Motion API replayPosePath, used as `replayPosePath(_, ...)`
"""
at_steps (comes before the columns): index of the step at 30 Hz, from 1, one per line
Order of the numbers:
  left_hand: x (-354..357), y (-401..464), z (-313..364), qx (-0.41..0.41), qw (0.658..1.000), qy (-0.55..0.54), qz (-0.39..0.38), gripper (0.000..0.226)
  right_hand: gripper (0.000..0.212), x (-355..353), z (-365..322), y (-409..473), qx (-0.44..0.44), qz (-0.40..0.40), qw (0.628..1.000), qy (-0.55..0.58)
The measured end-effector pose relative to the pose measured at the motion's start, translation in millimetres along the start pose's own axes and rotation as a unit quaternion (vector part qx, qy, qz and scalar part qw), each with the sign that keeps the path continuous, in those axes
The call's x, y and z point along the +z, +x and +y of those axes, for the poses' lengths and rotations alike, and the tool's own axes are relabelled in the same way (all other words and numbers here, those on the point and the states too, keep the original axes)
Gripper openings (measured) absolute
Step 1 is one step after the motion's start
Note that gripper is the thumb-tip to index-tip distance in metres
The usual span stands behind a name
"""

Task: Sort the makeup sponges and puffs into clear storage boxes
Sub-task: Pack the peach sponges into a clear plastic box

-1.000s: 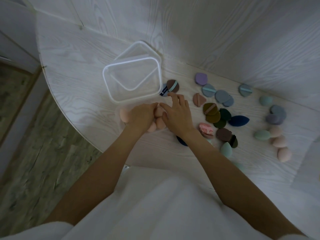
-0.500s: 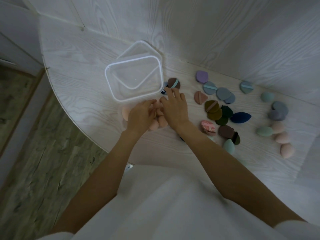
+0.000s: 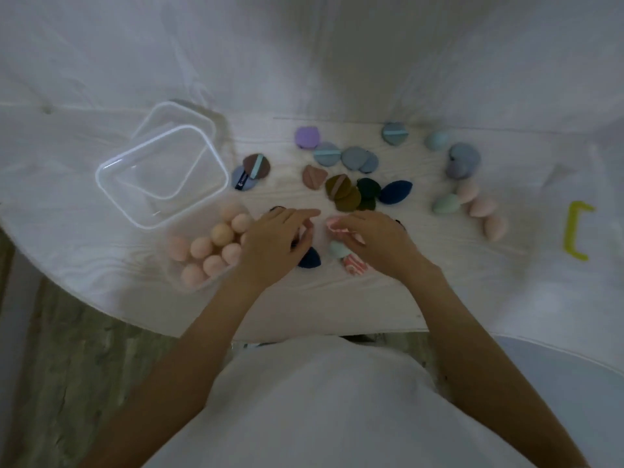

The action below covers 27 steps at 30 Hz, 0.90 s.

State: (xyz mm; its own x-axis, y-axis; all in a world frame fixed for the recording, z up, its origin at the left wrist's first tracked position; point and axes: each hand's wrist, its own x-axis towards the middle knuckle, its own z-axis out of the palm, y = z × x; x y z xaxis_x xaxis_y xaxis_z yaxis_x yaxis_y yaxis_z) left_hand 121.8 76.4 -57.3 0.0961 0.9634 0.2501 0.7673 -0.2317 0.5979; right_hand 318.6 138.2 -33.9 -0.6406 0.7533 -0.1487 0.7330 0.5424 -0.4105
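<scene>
Head view shows both forearms reaching out from a white top over a pale wood-grain table (image 3: 388, 298), whose curved near edge gives way to a grey-brown plank floor (image 3: 67, 366) on the left.

Nearest the wrists, a pink marbled sponge (image 3: 354, 265) and a dark blue sponge (image 3: 310, 259) lie between the two hands, probably next in line. The left hand (image 3: 275, 244) hovers with fingers loosely extended and holds nothing I can make out. The right hand (image 3: 371, 239) curls its fingers round a small pink-and-white sponge (image 3: 334, 225), seemingly lifted for sorting; a pale teal sponge (image 3: 339, 248) sits just under it.

Just left of the left hand stands a clear box (image 3: 216, 282) packed with peach sponges (image 3: 221, 234), grouped by colour, it seems. Beyond it an empty clear box (image 3: 162, 179) rests on another clear piece, likely waiting for the next group.

Beyond the hands the flat puffs (image 3: 344, 192) spread in loose clusters: brown, olive, dark green, grey-blue, one purple (image 3: 306, 136). Far to the right of the right hand, more peach and teal sponges (image 3: 479, 206) remain unsorted, so the job looks less than half done. A yellow-green bracket shape (image 3: 575, 231) lies further right; what it is I cannot tell. White panelled walls (image 3: 304, 55) close off the corner behind.
</scene>
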Motion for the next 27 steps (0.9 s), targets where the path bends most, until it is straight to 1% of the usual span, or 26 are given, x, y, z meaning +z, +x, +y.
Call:
replayPosePath(3,51.1,27.6,46.3,0.042,0.994,0.0,-0.103,0.036,0.023,-12.8,62.4,-57.5,0.109,0.06,0.992,-0.005)
replayPosePath(4,66.3,34.0,56.0,0.041,0.99,0.009,-0.132,0.035,0.023,-13.7,80.9,-70.4,0.141,0.081,0.987,-0.006)
replayPosePath(6,103.1,48.5,80.5,0.045,0.984,0.02,-0.17,0.033,0.023,-19.2,123.3,-97.4,0.213,0.139,0.967,-0.001)
replayPosePath(8,135.3,62.9,102.8,0.051,0.98,0.036,-0.19,0.036,0.027,-22.1,166.2,-116.6,0.277,0.173,0.945,-0.012)
replayPosePath(10,161.5,75.2,119.4,0.036,0.97,0.086,-0.226,0.042,0.035,-22.3,202.5,-126.1,0.32,0.157,0.934,-0.041)
replayPosePath(12,182.6,82.4,129.1,0.01,0.956,0.142,-0.255,0.047,0.041,-23.4,228.9,-127.9,0.343,0.117,0.931,-0.045)
replayPosePath(15,199.9,81.8,135.5,-0.017,0.942,0.189,-0.275,0.047,0.045,-23.3,248.9,-125.3,0.321,0.07,0.944,0.013)
replayPosePath(17,203.6,78.6,134.2,-0.024,0.939,0.192,-0.285,0.046,0.043,-24.3,247.9,-124.6,0.292,0.082,0.952,0.04)
replayPosePath(19,201.1,77.0,133.6,-0.024,0.953,0.15,-0.261,0.044,0.038,-27.1,238.0,-126.8,0.252,0.126,0.957,0.064)
replayPosePath(21,188.5,74.5,131.3,-0.021,0.976,0.082,-0.202,0.038,0.033,-29.0,216.9,-126.1,0.192,0.151,0.965,0.096)
replayPosePath(22,178.3,72.3,129.1,-0.022,0.985,0.057,-0.164,0.035,0.03,-28.7,204.4,-123.4,0.157,0.149,0.97,0.113)
replayPosePath(24,147.5,60.4,119.2,-0.037,0.996,0.041,-0.077,0.03,0.025,-25.0,172.6,-108.8,0.088,0.12,0.978,0.145)
replayPosePath(27,97.5,33.8,97.7,-0.08,0.995,0.061,0.023,0.031,0.024,-17.2,124.6,-77.7,0.022,0.071,0.981,0.18)
